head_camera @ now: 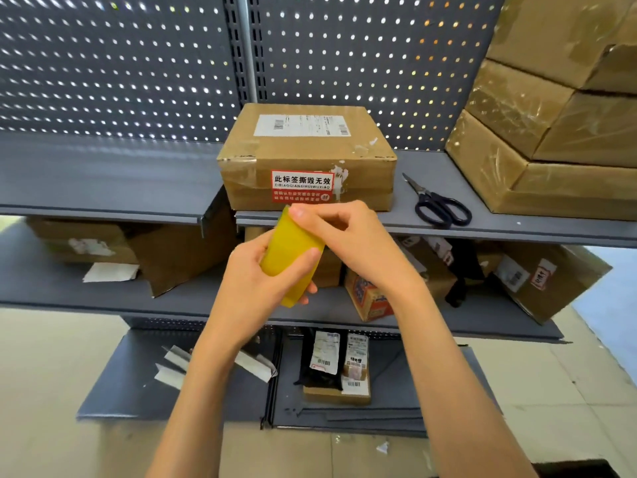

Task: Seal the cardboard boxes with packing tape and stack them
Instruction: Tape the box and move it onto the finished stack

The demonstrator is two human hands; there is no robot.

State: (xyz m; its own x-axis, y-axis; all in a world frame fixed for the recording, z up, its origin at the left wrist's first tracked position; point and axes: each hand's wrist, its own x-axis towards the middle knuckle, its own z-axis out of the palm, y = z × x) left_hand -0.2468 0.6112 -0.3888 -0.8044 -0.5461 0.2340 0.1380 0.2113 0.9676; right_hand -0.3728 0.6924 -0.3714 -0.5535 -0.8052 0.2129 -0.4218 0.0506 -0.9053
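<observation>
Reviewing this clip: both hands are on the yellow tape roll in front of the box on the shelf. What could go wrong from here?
1. The right hand picks at the edge of the tape roll held by the left hand; the tape end may tear or split.
2. The scissors lie near the shelf front, where a reaching arm might knock them off.
3. The box already carries old tape, so fresh tape may grip poorly.
</observation>
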